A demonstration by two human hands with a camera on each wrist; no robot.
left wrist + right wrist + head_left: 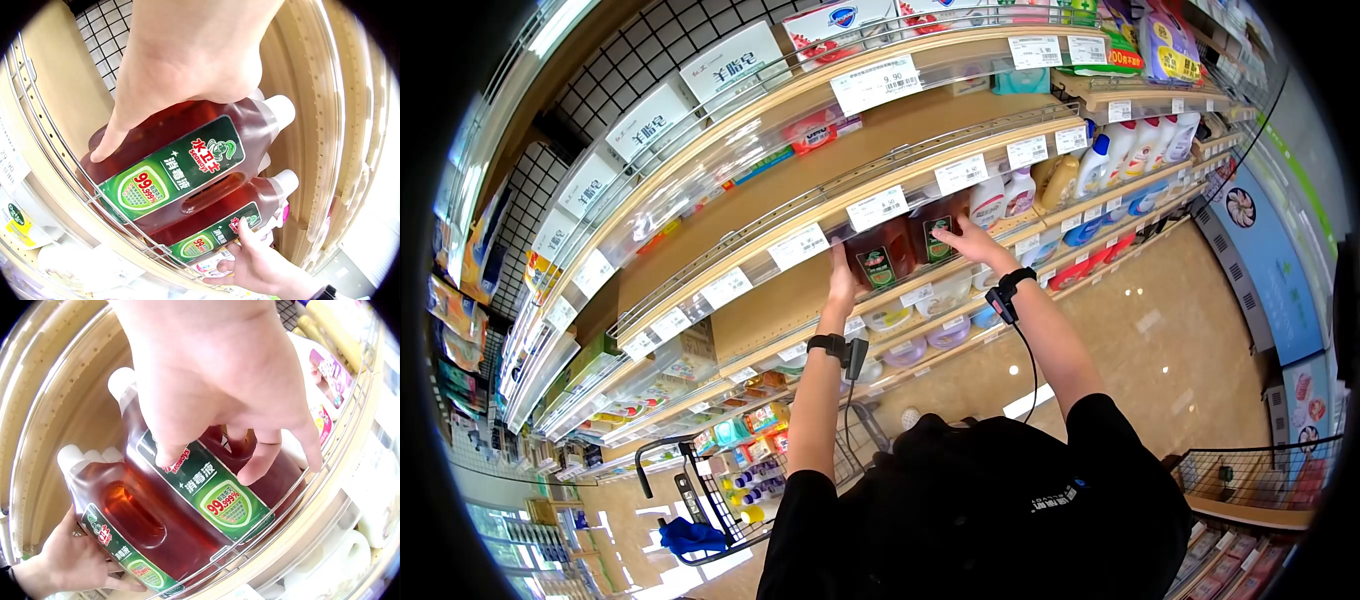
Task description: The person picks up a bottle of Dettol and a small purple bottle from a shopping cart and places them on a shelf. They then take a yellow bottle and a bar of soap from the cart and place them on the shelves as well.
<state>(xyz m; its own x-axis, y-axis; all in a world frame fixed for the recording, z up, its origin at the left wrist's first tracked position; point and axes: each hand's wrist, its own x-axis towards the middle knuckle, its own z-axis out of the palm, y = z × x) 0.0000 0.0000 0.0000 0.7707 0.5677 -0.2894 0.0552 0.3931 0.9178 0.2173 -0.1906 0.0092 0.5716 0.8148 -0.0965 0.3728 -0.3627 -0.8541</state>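
1. Behind the wire rail [94, 199], two big reddish-brown bottles stand side by side on the shelf, white caps up, green labels facing out. So that's where the goods are: the left bottle [175, 169] and the right bottle [225, 487], both with their bases just inside the rail.

2. Step in hand, my read anyway: lining those two up behind the rail, one hand per bottle. Could be wrong, stills don't show which way anything is being pushed.

3. Left hand [69, 565]: behind the rail, against the outer side of the left bottle. Fingers look pretty straight and spread apart, laid along the plastic, not wrapped round it.

4. Right hand [262, 269]: reaches in over the rail to the right bottle. Thumb is out on the label, well apart from the fingers, which are loosely bent by the outer side. Looks more like steadying than a clamp, imo. How hard it presses, can't tell.

5. Next move, I'd say, calls for even light pressure from both sides, keeping the bases inside the rail, then easing the fingers off without tipping either one.

6. Watch the neighbour: the white bottle [331, 375] with the purple label is also behind the rail, on the right hand's outer side, so not loads of elbow room there.
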